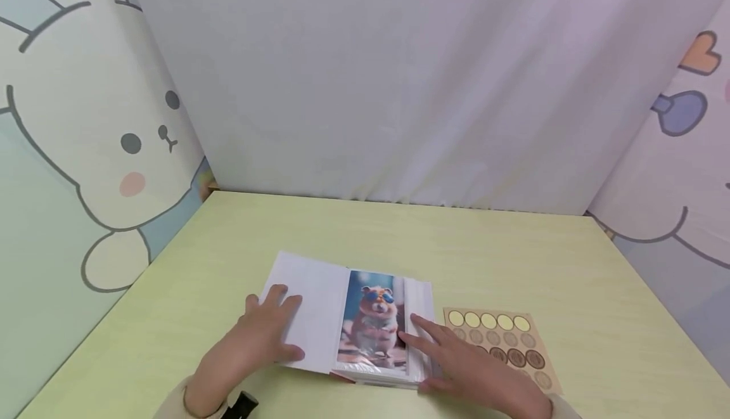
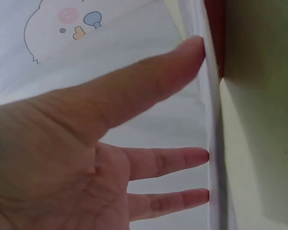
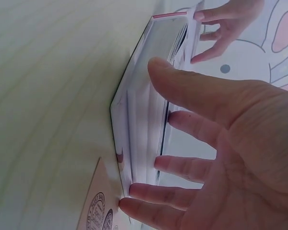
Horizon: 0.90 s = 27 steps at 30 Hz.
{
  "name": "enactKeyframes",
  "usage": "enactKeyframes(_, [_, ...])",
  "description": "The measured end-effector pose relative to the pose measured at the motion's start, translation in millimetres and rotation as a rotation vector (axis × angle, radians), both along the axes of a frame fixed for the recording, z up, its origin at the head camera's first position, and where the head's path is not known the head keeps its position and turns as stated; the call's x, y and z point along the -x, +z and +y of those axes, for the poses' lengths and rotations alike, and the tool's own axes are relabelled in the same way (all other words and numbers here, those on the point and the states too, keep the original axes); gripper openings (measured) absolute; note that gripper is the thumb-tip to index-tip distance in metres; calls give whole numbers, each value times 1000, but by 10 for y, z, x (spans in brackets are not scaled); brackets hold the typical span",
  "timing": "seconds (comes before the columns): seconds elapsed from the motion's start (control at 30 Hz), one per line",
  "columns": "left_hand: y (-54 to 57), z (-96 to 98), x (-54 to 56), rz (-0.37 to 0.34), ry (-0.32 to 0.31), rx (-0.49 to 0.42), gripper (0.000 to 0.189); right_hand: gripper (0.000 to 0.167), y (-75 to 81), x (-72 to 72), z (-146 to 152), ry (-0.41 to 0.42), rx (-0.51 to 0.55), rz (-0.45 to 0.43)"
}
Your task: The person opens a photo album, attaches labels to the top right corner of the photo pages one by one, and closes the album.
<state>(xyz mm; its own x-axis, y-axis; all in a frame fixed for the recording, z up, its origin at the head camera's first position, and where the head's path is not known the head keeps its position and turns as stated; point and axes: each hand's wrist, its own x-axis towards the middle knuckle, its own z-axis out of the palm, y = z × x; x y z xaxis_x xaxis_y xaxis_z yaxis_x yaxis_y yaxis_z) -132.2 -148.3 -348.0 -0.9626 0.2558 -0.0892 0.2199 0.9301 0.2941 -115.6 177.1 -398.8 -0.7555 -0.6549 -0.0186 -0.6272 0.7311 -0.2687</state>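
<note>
An opened photo album (image 1: 313,317) lies on the table, its white inside cover to the left and a stack of sleeved pages to the right. The top sleeve holds a photo of a hamster in sunglasses (image 1: 373,327). My left hand (image 1: 256,333) rests its spread fingertips and thumb on the inside cover; the left wrist view shows straight fingers (image 2: 168,160) touching the white board. At the pages' right side, my right hand (image 1: 464,365) has its fingers spread, fingertips on the edge of the stack. Its thumb (image 3: 187,86) is by the album's near side.
A brown sheet of round stickers (image 1: 536,327) lies right of the album, partly under the right hand. The light yellow table (image 1: 319,225) ends at a pale curtain (image 1: 342,89). Cartoon-printed panels (image 1: 63,153) stand at both sides.
</note>
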Motion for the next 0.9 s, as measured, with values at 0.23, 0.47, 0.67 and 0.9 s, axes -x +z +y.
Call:
enactKeyframes(0.23, [-124, -42, 97, -182, -21, -77, 91, 66, -1, -1, -3, -7, -7, 6])
enactKeyframes(0.47, [-184, 16, 137, -244, -64, -92, 94, 64, -8, -4, -6, 2, -3, 12])
enactKeyframes(0.67, [-191, 40, 128, -227, -65, -69, 93, 64, 10, -8, -16, -9, -19, -5])
enactKeyframes(0.9, [-198, 66, 128, -203, -87, -66, 88, 64, 28, -25, -25, -24, -20, -40])
